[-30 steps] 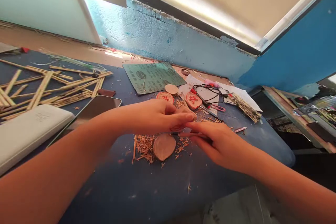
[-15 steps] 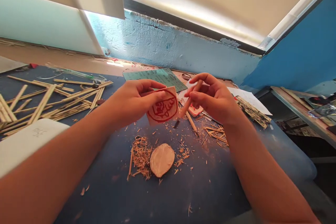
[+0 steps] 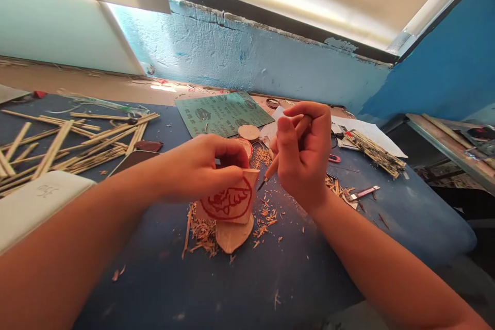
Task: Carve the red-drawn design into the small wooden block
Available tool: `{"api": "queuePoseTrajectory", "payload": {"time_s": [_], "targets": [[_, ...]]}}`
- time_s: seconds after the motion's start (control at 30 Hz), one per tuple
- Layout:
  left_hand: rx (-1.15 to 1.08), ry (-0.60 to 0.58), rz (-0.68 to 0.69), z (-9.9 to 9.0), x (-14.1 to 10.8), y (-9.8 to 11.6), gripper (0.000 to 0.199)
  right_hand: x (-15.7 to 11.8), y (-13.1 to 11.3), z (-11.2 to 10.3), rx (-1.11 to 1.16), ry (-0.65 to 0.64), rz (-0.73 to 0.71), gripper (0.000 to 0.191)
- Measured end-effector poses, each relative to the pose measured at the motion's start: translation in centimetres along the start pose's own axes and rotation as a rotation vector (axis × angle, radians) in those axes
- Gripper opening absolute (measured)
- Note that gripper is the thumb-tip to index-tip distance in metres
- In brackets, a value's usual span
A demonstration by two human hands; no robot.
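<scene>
My left hand [image 3: 220, 162] grips the top edge of a square wooden block [image 3: 228, 201], its face marked with a red drawing inside a red ring. The block is tilted toward me, above a flat leaf-shaped wood piece [image 3: 234, 237] that it partly covers. In my right hand [image 3: 303, 154] is a carving tool [image 3: 272, 168] with a wooden handle, its dark metal tip pointing down and left. The tip is close to the block's right edge; whether they touch I cannot tell. Wood shavings [image 3: 203, 234] lie around the leaf-shaped piece.
Behind my hands lie a green sandpaper sheet [image 3: 224, 113] and a round wood disc [image 3: 248, 133]. Thin sticks [image 3: 104, 139] are strewn at left, near a white box [image 3: 46, 206]. To the right are a stick bundle [image 3: 377, 152] and a pink-handled cutter [image 3: 363, 193].
The block has come lower and nearer, now overlapping the leaf-shaped piece. My right hand has turned and the tool is gripped differently. The view has shifted slightly.
</scene>
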State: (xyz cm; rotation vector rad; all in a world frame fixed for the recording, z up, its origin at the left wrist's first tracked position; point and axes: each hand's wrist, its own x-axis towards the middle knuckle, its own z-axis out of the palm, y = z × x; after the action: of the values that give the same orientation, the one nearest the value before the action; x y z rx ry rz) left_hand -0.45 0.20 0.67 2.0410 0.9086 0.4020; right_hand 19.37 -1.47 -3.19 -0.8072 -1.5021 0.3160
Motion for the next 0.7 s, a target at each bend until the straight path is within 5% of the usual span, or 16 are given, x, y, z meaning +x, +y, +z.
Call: {"api": "queuePoseTrajectory", "payload": {"time_s": [0.23, 0.47, 0.7], "targets": [[0.046, 0.04, 0.043, 0.6, -0.2, 0.6, 0.03, -0.2, 0.0, 0.3, 0.03, 0.013, -0.134, 0.005], [0.229, 0.004, 0.005, 1.1, -0.3, 0.9, 0.054, -0.8, -1.3, 0.1, -0.025, -0.028, 0.001, 0.004], [0.331, 0.023, 0.063, 1.5, -0.3, 0.7, 0.048, -1.9, -1.0, 0.7, -0.002, -0.071, -0.083, 0.006]]}}
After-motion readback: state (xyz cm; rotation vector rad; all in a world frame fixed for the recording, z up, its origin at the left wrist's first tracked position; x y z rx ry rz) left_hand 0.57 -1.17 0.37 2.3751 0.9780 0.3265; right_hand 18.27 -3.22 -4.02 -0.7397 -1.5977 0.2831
